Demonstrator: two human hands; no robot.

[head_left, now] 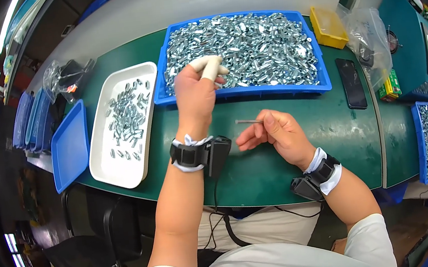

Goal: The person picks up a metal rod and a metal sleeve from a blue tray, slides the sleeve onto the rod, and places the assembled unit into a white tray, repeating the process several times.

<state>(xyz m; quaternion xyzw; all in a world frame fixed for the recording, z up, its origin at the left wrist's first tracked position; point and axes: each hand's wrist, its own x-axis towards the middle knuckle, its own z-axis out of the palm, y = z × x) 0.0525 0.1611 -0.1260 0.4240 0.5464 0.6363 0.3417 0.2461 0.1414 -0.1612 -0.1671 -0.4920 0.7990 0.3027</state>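
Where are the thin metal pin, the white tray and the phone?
Metal pin [247, 121], head view, its bare shaft.
White tray [117, 172], head view, bare floor near its front end.
Phone [351, 83], head view, middle of its dark screen.

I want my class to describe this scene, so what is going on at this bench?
A person sits at a green table. The left hand, with a white finger cot, reaches over the edge of a blue bin heaped with small shiny metal parts. The right hand pinches a thin metal pin. A white tray at the left holds more parts.
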